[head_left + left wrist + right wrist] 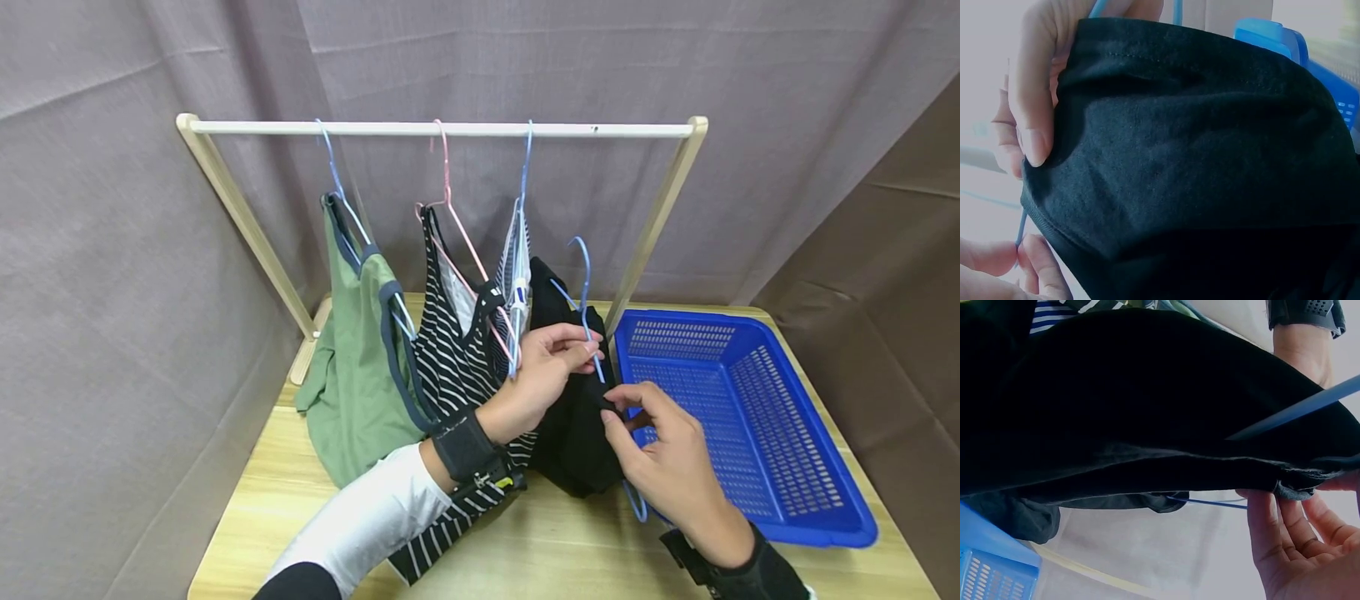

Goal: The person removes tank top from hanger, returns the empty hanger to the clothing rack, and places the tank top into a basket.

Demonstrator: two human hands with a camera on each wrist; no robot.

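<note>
Black cloth is being fitted to a blue hanger (587, 271) above the wooden tabletop (577, 550), beside a blue basket (825, 533). My left hand (542, 375) has the hanger pinched between thumb and fingers just below its hook. My right hand (671, 454) is clamped, thumb against fingertips, on an edge of the black garment (570, 433), which hangs bunched between the basket and a striped top (453, 367). A blue loop pokes out below the cloth; whether it belongs to this hanger, I cannot tell.

Behind my hands, a green garment (356, 400), the striped top and a narrow striped piece (514, 242) hang from the white bar (375, 128). I judge this to be the dressing of the hanger, not yet the hanging. The next move probably calls for me to draw the pinched edge over the hanger's arm and even the cloth before lifting the free hook to the bar.
</note>
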